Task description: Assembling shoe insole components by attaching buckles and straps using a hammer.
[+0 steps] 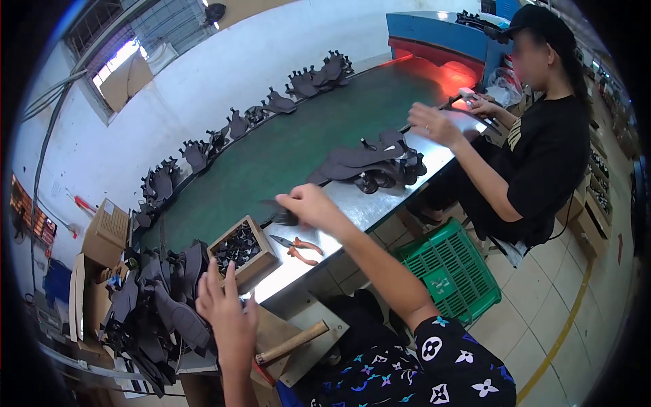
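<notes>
Metal bench (357,203), pliers (305,252), box (262,262), apparently dark pads (354,159)

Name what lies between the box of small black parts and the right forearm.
In the head view, orange-handled pliers lie there, on the shiny metal strip.

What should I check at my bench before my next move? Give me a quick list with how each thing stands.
1. Left hand free: ok, fingers spread, nothing seen in it.
2. Right hand has a firm hold on the dark piece: cannot tell, the piece is blurred.
3. Pliers in easy reach: ok, on the metal top beside the wooden box.
4. Black parts in stock: ok, plenty in the box.
5. Co-worker's hands clear of yours: ok, well apart.
6. Green belt standing still: cannot tell from one picture.
</notes>
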Demonstrator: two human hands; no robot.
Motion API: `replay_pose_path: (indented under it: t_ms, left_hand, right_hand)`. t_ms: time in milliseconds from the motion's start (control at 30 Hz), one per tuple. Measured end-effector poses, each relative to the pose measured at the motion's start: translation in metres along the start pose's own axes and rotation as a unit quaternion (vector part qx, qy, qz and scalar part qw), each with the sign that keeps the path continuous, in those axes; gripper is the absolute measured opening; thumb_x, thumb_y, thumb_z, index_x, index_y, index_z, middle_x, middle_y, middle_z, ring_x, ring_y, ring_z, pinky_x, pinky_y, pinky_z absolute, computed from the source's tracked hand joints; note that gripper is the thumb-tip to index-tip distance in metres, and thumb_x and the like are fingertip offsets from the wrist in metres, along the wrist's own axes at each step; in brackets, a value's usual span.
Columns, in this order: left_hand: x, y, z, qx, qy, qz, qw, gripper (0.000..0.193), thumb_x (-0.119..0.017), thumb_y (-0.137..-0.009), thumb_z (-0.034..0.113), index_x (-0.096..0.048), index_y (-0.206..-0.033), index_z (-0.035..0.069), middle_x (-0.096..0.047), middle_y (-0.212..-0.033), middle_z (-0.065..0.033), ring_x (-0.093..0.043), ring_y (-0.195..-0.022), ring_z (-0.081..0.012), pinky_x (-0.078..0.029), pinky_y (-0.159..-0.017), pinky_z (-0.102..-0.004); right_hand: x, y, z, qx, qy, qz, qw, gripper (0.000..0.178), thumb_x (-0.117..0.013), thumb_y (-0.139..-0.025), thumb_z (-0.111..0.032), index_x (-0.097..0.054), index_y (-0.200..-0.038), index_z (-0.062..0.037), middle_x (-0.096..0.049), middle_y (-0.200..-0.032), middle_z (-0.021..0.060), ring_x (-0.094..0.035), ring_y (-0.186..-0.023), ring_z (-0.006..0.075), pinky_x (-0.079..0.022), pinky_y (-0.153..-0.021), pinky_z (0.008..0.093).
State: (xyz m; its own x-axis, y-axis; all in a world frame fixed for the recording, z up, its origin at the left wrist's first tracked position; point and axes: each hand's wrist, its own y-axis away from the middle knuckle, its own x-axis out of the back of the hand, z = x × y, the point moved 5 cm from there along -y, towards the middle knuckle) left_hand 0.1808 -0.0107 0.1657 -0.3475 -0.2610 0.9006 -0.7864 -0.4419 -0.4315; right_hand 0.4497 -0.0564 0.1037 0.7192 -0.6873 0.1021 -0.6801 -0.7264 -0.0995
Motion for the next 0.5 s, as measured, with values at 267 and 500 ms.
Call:
replay_pose_path:
  t_ms: [267, 500]
  left_hand:
    - [-0.044, 0.049, -0.050, 0.012, 0.331, 0.146, 0.932, 0.059, -0.077, -0.084, 0.019, -0.049, -0.132, -0.001, -0.059, -0.124, -0.0150, -0.059, -0.110, -0.0290, -0.045, -0.098, -0.0405]
    - [0.088, 0.158, -0.083, 0.184, 0.310, 0.437, 0.824, 0.056, -0.052, -0.104, 0.031, -0.030, -0.145, 0.000, -0.060, -0.120, -0.0164, -0.062, -0.072, -0.0157, -0.052, -0.063, -0.0254]
  right_hand:
    - [-0.146, 0.132, -0.118, 0.134, -0.308, -0.364, 0.869, 0.045, -0.058, -0.098, -0.048, -0.063, -0.099, -0.0032, -0.064, -0.080, 0.0036, -0.061, -0.059, 0.0111, -0.050, -0.052, 0.0263]
    - [-0.172, 0.192, 0.020, 0.350, 0.369, -0.144, 0.849, 0.089, -0.067, -0.082, -0.060, -0.039, -0.145, -0.0031, -0.038, -0.147, 0.0251, -0.042, -0.135, 0.0376, -0.046, -0.101, 0.0397]
